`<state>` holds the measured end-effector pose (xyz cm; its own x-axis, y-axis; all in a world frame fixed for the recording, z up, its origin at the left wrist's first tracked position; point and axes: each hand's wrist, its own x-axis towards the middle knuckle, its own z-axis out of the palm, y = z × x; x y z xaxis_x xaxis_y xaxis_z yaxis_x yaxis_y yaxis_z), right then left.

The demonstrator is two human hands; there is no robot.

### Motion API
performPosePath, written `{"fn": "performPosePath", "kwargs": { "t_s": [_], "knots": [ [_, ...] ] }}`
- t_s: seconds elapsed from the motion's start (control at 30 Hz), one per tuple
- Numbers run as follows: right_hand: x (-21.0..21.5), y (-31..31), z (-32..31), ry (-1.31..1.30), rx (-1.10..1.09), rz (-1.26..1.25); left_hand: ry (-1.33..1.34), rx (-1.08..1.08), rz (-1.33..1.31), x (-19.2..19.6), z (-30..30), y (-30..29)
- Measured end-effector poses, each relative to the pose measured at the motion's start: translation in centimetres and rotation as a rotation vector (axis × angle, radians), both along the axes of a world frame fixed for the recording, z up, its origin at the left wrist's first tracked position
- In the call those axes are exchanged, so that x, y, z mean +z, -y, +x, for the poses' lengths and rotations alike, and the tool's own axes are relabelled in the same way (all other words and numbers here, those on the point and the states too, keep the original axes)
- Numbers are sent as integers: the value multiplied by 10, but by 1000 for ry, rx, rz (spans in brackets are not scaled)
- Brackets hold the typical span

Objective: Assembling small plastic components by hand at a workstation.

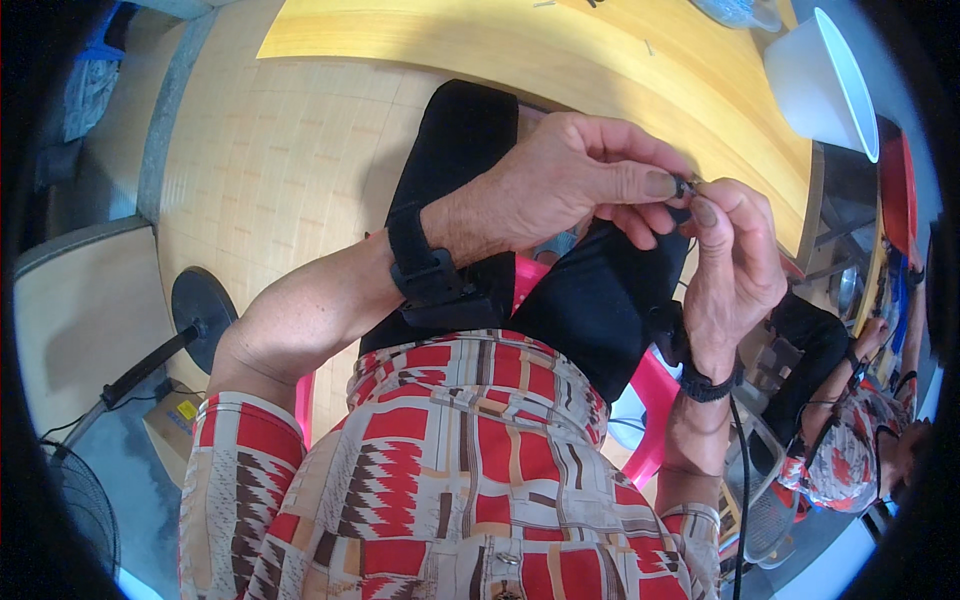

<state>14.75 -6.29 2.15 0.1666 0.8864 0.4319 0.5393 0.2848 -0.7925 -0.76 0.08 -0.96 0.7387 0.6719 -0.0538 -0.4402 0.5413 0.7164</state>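
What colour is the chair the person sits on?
Bright pink plastic chair, showing between the black trousers in the head view.

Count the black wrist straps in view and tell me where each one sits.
2. One wide black strap wraps the left wrist, just behind the left hand. A narrower black band circles the right wrist, below the right hand. Others could be hidden elsewhere.

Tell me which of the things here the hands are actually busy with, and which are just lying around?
In use:
- left hand and right hand, fingertips pinching together
- small dark piece held between them, too small to identify

Lying about:
- wooden table
- white bowl at the table's edge
- pink plastic chair
- floor fan
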Motion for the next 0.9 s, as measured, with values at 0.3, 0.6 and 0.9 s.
{"fn": "performPosePath", "kwargs": {
  "t_s": [0.3, 0.6, 0.9],
  "knots": [
    [2, -2, 0, 138, 57, 35, -19, -3, 24, -1, 0, 1],
    [6, -10, 10, -266, -74, -109, -6, 32, -6, 5, 6, -7],
    [26, -55, 19, -226, -252, -32, 98, 61, -139, 6, -5, -13]
  ]
}}
